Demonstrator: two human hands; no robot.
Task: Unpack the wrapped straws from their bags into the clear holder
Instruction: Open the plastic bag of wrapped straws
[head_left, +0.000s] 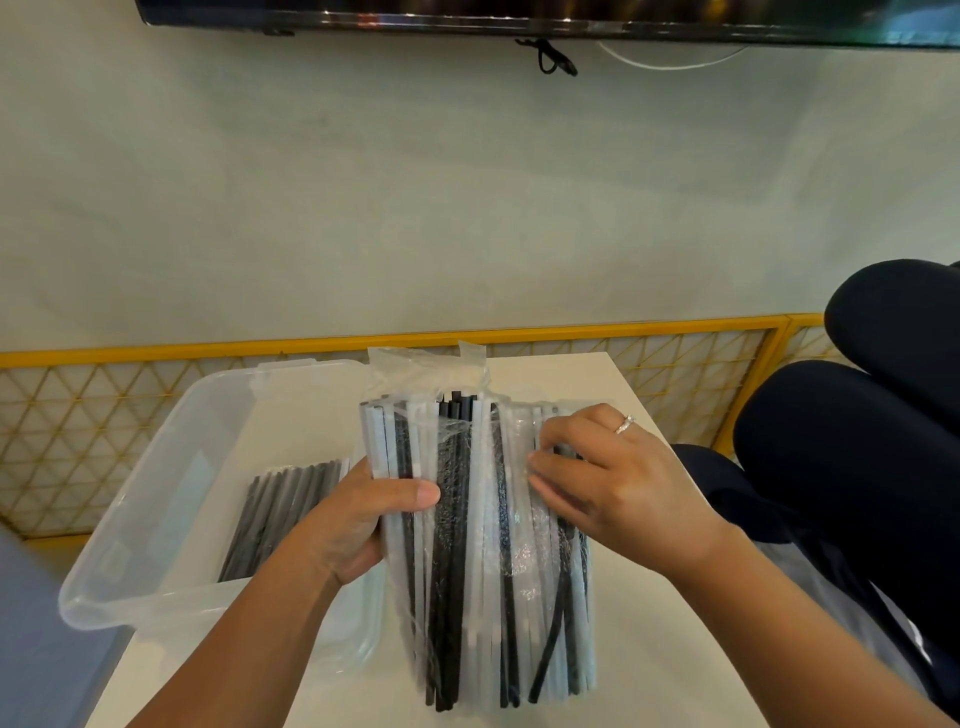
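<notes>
On the white table (571, 374), at our left, sits the clear holder (171, 467) with black wrapped straws (280, 514) lying flat inside. Just right of it we hold a crinkled bag (483, 545), open at the top, packed with black straws in pale wrappers. Our left hand (358, 525) grips its left edge, thumb across the front; our right hand (608, 483) pinches the plastic at its right side.

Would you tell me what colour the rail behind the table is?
Yellow; the rail shows best in the head view.
</notes>
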